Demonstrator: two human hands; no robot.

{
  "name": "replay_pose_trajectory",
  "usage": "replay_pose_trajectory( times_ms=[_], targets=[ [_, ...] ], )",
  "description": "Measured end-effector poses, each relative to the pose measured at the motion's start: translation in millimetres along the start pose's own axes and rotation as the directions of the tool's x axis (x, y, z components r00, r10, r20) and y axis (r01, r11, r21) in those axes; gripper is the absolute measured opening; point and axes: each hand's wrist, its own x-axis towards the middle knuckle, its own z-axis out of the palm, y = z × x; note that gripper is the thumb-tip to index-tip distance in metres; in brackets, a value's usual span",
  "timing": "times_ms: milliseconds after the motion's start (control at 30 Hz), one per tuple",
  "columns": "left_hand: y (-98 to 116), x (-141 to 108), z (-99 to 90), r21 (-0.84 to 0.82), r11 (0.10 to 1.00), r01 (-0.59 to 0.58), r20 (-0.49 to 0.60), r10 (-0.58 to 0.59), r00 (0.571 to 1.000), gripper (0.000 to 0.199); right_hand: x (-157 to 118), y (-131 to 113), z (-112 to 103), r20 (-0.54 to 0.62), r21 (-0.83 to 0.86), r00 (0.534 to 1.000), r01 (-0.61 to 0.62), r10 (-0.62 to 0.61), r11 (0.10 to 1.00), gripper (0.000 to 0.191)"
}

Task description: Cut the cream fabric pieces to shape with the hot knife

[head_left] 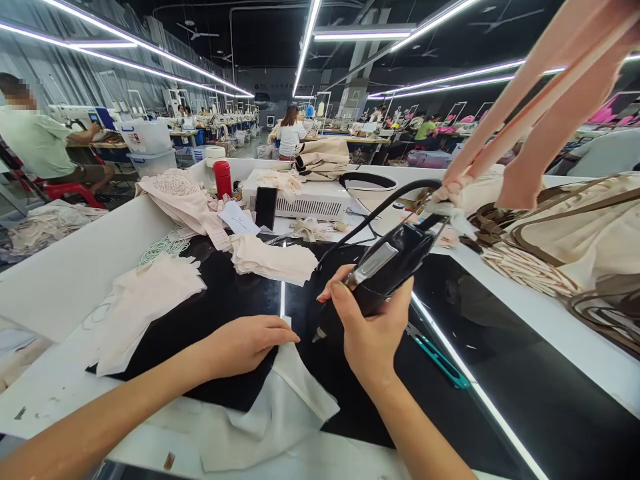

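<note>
My left hand [245, 345] is closed, its fingertips pinching the top of a pale fabric piece [285, 400]. That piece drapes over the near edge of a black mat [225, 300]. My right hand [370, 333] wraps round a black corded hand tool [387, 267] with a narrow metal tip, hung from pink fabric strips [540, 107]. The tip points down and left, a short way right of my left fingertips and apart from the cloth. A teal-handled tool [440, 360] lies on the mat beside my right wrist, partly hidden.
Cut fabric stacks [273, 259] lie on the mat's far side and left [150, 300]. Behind are a phone [266, 208], a red bottle [223, 179] and a white vented box [305, 200]. Beige bundles with brown straps [560, 233] fill the right side. People sit at sewing machines beyond.
</note>
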Motion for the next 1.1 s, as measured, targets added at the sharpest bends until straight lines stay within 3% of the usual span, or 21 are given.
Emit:
replay_pose_trajectory(
  times_ms=[233, 300, 400, 433, 500, 567, 633, 700, 833, 933, 1000, 1100],
  targets=[
    [-3, 8, 4.6, 0.135, 0.989, 0.064, 0.007, -0.066, 0.998, 0.017, 13, 0, -35, 0.065, -0.191, 0.996, -0.045, 0.058, 0.981, 0.071],
    [-5, 8, 3.6, 0.130, 0.985, 0.112, 0.001, -0.113, 0.994, 0.015, 7, -3, -46, -0.032, -0.218, 0.999, 0.028, -0.035, 0.976, 0.074],
    [-6, 6, -1.0, 0.100, 0.979, 0.177, -0.015, -0.177, 0.984, 0.015, -15, -6, -63, -0.210, -0.243, 0.966, 0.099, -0.152, 0.965, 0.046],
    [-7, 5, -3.3, 0.091, 0.978, 0.190, -0.024, -0.189, 0.982, 0.015, -24, -6, -68, -0.211, -0.241, 0.972, 0.048, -0.101, 0.969, 0.036],
    [-6, 4, -9.3, 0.064, 0.974, 0.217, -0.047, -0.215, 0.976, 0.015, -43, -3, -75, -0.083, -0.230, 0.984, -0.174, 0.159, 0.958, 0.026],
    [-3, 5, -16.8, -0.031, 0.963, 0.268, -0.081, -0.270, 0.959, 0.013, -59, 3, -77, 0.046, -0.237, 0.902, -0.408, 0.430, 0.882, 0.040],
    [2, 6, -25.0, -0.179, 0.926, 0.333, -0.098, -0.353, 0.930, 0.013, -71, 10, -74, 0.122, -0.239, 0.793, -0.560, 0.597, 0.793, 0.058],
    [8, 8, -32.5, -0.318, 0.870, 0.377, -0.084, -0.422, 0.903, 0.015, -79, 17, -66, 0.141, -0.217, 0.731, -0.635, 0.668, 0.741, 0.069],
    [19, 9, -40.6, -0.462, 0.814, 0.353, -0.085, -0.436, 0.896, 0.021, -86, 24, -43, 0.194, -0.022, 0.615, -0.776, 0.764, 0.630, 0.085],
    [23, 7, -40.8, -0.538, 0.782, 0.313, -0.098, -0.427, 0.899, 0.023, -85, 27, -29, 0.301, 0.130, 0.512, -0.858, 0.804, 0.497, 0.071],
    [25, 7, -40.0, -0.575, 0.762, 0.298, -0.097, -0.425, 0.900, 0.024, -83, 32, -23, 0.348, 0.183, 0.490, -0.872, 0.799, 0.454, 0.059],
    [25, 4, -41.4, -0.606, 0.743, 0.284, -0.112, -0.433, 0.894, 0.025, -76, 37, -21, 0.355, 0.183, 0.556, -0.830, 0.752, 0.527, 0.057]
  ],
)
